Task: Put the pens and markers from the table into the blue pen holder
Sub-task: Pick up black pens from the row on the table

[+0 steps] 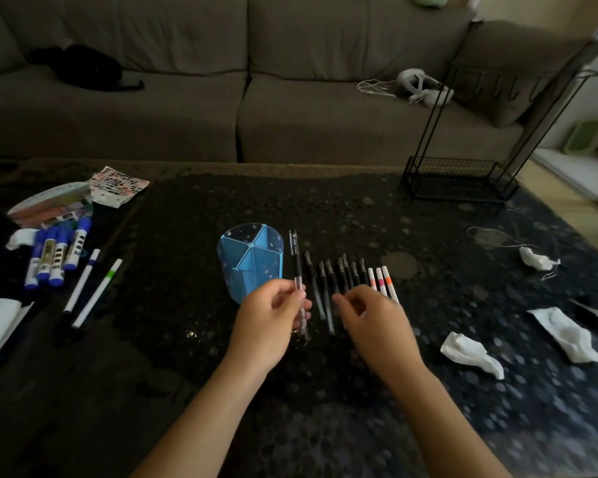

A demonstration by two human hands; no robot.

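A slim black pen with a clear lower barrel is pinched between the thumb and fingers of the left hand and is held nearly upright, just right of the translucent blue, divided pen holder, whose compartments appear empty. The right hand is held loosely curled over the near ends of the row of black pens lying side by side on the dark speckled table; nothing is seen to be gripped in it, though its fingertips are blurred. Three white markers with pink and orange bands are laid at the row's right end. Blue-capped markers and two thin white pens are left well apart on the far left.

The step in hand is judged to be the first loading. The held pen needs to be lifted above the rim, carried left and lowered into a compartment.
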